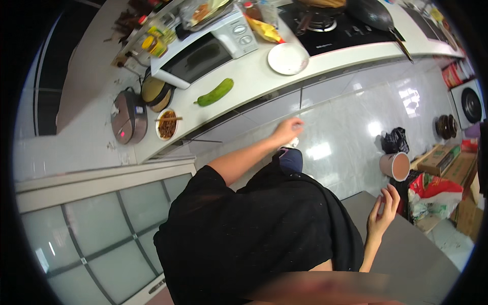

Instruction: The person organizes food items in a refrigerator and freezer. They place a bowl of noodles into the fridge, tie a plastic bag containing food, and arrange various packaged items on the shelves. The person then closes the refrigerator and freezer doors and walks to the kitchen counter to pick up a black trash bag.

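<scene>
My left hand [288, 131] hangs over the floor in front of the counter, with loosely curled fingers and nothing visible in it. My right hand [384, 209] is raised beside a grey surface [415, 251], empty, its fingers bent and apart. On the white counter lies a green, elongated gourd [215, 92], in front of a white microwave oven [239, 36]. Left of it stands a white bowl of brown food [167, 125] with chopsticks [169, 119] across it. A white plate [288, 58] sits right of the microwave. Neither hand touches any of these.
A rice cooker [129, 118] stands at the counter's left end. A black gas hob [343, 34] carries a wok [370, 15] with its handle past the counter edge. On the floor at right are a bucket [395, 167], a black plastic bag [396, 140] and cardboard boxes [438, 160]. A glazed door [99, 225] is at left.
</scene>
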Action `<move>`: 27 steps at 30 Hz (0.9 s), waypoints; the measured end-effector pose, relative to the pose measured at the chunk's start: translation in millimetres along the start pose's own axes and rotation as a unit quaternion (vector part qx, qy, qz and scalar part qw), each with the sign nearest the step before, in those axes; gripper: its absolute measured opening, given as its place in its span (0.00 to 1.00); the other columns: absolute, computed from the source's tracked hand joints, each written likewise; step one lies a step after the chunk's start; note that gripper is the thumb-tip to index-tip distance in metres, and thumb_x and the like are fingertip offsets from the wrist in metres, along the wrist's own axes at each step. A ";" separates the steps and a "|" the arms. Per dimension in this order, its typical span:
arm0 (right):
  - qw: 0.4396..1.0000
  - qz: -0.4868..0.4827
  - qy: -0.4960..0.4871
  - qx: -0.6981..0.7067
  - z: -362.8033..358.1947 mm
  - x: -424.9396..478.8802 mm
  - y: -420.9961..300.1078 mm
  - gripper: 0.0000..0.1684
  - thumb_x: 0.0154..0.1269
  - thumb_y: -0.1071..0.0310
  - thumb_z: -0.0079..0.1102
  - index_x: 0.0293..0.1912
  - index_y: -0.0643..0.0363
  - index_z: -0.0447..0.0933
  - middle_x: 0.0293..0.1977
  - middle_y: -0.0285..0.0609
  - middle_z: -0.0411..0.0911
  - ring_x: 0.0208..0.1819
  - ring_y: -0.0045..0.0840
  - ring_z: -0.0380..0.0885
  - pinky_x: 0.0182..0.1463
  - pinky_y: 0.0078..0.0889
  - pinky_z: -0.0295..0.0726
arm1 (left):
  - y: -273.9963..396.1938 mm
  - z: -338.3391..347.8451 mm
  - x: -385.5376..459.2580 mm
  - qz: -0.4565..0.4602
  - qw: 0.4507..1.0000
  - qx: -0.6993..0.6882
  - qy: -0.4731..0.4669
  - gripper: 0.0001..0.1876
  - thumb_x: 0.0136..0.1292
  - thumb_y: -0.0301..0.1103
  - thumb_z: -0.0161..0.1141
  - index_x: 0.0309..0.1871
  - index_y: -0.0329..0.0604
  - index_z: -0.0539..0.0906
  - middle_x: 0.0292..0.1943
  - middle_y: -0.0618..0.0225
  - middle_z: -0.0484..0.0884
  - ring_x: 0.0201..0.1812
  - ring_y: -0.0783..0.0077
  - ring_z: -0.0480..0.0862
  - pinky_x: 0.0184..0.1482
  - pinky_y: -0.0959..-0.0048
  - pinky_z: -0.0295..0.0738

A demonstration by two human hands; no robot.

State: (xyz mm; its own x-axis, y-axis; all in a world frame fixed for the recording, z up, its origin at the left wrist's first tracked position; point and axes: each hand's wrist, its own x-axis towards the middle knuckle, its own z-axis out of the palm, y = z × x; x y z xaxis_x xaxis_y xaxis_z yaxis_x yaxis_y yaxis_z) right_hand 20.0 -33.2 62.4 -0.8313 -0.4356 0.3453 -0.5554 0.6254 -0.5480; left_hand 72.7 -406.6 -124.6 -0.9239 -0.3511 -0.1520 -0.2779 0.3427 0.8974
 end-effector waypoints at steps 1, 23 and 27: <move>1.000 -0.014 -0.021 0.010 8.2 8.0 -4.0 0.12 0.59 0.83 0.54 0.44 0.67 0.75 0.50 0.52 0.73 0.52 0.41 0.74 0.56 0.37 0.72 | -11.7 -22.8 -2.4 -0.002 0.998 0.041 0.050 0.14 0.60 0.33 0.61 0.49 0.42 0.80 0.44 0.64 0.83 0.46 0.69 0.82 0.48 0.69 0.76; 0.998 0.038 -0.041 -0.005 114.5 105.8 -43.1 0.05 0.56 0.78 0.57 0.35 0.62 0.75 0.37 0.42 0.76 0.40 0.37 0.76 0.41 0.35 0.75 | -135.8 -263.4 56.6 -0.072 0.938 0.334 0.061 0.31 0.52 0.36 0.69 0.57 0.37 0.68 0.50 0.52 0.76 0.50 0.54 0.78 0.51 0.60 0.72; 0.993 0.116 -0.035 -0.004 118.3 89.5 -25.6 0.05 0.58 0.77 0.57 0.36 0.62 0.75 0.40 0.44 0.76 0.40 0.40 0.77 0.42 0.35 0.76 | -15.5 -197.8 84.6 -0.123 0.981 -0.033 -0.144 0.26 0.57 0.34 0.67 0.56 0.37 0.70 0.44 0.65 0.76 0.43 0.74 0.76 0.45 0.74 0.73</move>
State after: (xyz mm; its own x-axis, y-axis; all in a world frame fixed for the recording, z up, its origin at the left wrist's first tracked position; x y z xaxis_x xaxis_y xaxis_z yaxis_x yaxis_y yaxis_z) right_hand -37.4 -164.8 17.2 -0.9335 -0.3226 0.1565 -0.3492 0.7190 -0.6009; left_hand 50.8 -614.0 -69.5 -0.8694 -0.1521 -0.4702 -0.4935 0.2178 0.8420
